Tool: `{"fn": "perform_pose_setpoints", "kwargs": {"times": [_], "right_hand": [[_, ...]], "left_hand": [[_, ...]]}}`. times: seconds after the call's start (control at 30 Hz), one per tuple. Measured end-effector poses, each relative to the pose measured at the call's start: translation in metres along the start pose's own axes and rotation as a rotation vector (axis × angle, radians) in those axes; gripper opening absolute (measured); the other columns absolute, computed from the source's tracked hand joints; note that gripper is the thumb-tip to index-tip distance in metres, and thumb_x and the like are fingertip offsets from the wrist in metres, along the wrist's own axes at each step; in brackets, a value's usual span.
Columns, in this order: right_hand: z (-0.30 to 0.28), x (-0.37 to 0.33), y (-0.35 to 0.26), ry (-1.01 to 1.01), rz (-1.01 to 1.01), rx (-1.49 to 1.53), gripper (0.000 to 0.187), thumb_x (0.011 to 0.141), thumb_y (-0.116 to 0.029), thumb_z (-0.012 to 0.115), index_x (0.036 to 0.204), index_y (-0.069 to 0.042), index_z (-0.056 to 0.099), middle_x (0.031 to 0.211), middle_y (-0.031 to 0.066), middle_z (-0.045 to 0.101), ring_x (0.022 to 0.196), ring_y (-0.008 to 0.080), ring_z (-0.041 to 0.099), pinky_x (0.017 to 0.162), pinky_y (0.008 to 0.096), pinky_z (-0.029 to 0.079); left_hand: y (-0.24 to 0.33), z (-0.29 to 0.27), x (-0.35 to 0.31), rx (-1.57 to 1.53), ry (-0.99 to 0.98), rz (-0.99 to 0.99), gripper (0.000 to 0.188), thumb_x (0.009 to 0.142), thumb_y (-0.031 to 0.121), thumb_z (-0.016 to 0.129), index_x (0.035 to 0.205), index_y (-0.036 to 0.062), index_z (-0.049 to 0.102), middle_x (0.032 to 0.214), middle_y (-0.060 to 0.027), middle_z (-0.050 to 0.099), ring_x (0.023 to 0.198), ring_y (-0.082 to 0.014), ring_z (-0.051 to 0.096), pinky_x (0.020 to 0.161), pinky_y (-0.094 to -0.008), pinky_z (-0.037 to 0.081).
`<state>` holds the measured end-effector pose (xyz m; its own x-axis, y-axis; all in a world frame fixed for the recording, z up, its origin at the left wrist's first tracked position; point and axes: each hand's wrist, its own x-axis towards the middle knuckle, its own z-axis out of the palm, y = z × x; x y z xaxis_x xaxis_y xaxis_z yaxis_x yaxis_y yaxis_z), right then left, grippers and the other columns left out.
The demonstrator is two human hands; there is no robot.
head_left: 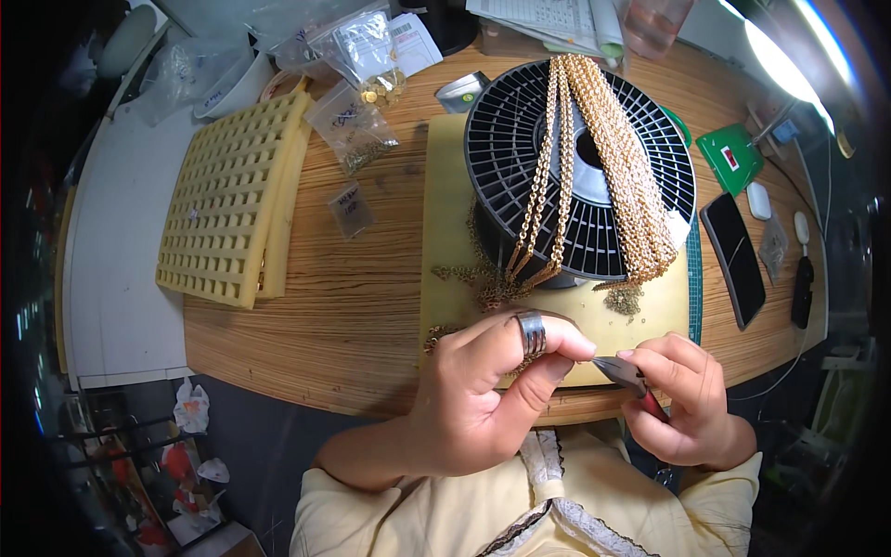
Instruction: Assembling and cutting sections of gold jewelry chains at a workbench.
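My left hand (483,390) is closed in a pinch, thumb against index finger, at the table's near edge. A wide slotted metal ring (531,334) sits on its index finger. Whatever lies between those fingertips is too small to make out; a bit of gold shows there. My right hand (682,395) grips pliers (624,373) with a red handle, their pointed tip right at the left fingertips. Beyond my hands, long gold chains (617,158) drape over a black spool (501,139). More chain (492,290) lies heaped at the spool's foot, partly behind my left hand.
Under the spool lies a yellowish board (445,213), with a pile of small metal rings (624,299) on it. A yellow gridded foam block (227,195) stands left, near small clear bags (351,125). To the right are a phone (733,260) and a lamp's green base (729,156).
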<state>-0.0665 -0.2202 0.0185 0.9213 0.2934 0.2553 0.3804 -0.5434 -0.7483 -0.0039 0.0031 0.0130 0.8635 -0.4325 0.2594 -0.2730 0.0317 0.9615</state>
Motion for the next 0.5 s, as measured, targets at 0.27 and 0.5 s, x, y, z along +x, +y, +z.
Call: {"fn": "perform_pose_setpoints", "kwargs": {"times": [0.27, 0.5], "right_hand": [[0.002, 0.002, -0.001, 0.136, -0.17, -0.315, 0.054, 0.056, -0.001, 0.069, 0.11, 0.002, 0.066, 0.086, 0.01, 0.058, 0.066, 0.0243, 0.052, 0.06, 0.0342, 0.043], [0.003, 0.005, -0.001, 0.152, -0.198, -0.307, 0.054, 0.056, 0.0, 0.068, 0.11, 0.002, 0.066, 0.086, 0.0103, 0.057, 0.067, 0.0247, 0.052, 0.06, 0.0346, 0.043]], "left_hand": [[-0.003, 0.005, 0.009, 0.241, 0.072, 0.05, 0.016, 0.087, 0.003, 0.068, 0.102, -0.0014, 0.066, 0.087, -0.0156, 0.068, 0.073, -0.025, 0.068, 0.062, -0.0319, 0.053], [-0.016, 0.018, 0.022, 0.359, 0.109, 0.134, 0.017, 0.087, 0.001, 0.07, 0.103, -0.0048, 0.069, 0.089, -0.0166, 0.071, 0.073, -0.0213, 0.069, 0.065, -0.029, 0.053]]}}
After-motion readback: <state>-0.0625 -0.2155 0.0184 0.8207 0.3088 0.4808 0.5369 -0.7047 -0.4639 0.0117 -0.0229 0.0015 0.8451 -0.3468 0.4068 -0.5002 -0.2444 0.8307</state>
